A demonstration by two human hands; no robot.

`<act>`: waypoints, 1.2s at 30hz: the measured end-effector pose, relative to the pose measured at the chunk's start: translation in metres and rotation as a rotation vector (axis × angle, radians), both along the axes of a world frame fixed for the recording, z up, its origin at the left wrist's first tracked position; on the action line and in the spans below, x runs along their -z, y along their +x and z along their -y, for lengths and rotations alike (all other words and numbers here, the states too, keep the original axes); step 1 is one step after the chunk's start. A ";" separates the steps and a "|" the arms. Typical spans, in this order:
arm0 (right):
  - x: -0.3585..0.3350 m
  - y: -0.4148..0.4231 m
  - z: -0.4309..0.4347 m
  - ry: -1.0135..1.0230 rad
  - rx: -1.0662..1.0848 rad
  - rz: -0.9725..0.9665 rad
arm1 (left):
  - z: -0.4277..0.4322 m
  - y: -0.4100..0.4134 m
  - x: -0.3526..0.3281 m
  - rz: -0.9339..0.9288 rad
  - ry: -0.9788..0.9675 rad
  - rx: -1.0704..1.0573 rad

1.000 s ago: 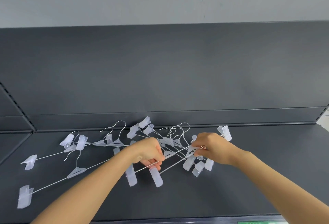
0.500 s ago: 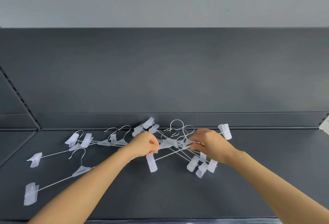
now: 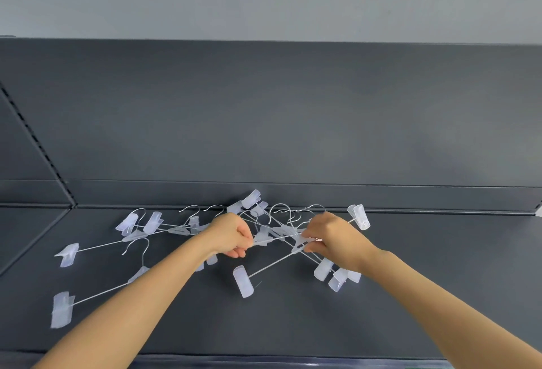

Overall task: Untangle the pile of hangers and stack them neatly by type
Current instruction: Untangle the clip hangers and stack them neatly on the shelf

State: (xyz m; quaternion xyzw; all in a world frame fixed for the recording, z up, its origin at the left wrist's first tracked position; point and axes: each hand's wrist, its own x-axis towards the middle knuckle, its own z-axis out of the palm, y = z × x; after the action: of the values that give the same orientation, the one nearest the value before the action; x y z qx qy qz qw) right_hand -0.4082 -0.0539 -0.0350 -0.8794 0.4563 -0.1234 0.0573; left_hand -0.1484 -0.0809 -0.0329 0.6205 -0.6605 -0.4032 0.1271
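Observation:
A tangle of wire clip hangers (image 3: 281, 229) with translucent white clips lies on a dark grey shelf (image 3: 425, 280). My left hand (image 3: 231, 235) grips a wire bar at the pile's left side. Just right of it, my right hand (image 3: 331, 239) pinches a hanger's white centre piece. One bar slants down from between my hands to a hanging clip (image 3: 243, 280). Three more clip hangers lie spread out at the left, the nearest hanger (image 3: 137, 273) partly hidden under my left forearm.
A dark grey back panel (image 3: 264, 119) rises behind the shelf. At the far left a slotted upright (image 3: 38, 146) separates a neighbouring shelf bay. The shelf's front edge (image 3: 293, 358) runs along the bottom of the view.
Both hands have lifted the tangle and drawn it toward the back panel. The long-barred hanger has swung, so its clip now hangs between my hands. The left hangers have not moved.

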 end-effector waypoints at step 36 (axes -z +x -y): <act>0.001 -0.006 0.010 -0.161 0.127 -0.263 | -0.002 -0.047 -0.009 -0.196 0.040 0.225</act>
State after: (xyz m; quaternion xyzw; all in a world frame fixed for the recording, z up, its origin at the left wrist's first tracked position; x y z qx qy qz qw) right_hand -0.4146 -0.0641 -0.0363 -0.8590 0.5033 -0.0469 -0.0814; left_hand -0.1955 -0.0793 -0.0236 0.5026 -0.7021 -0.4866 0.1329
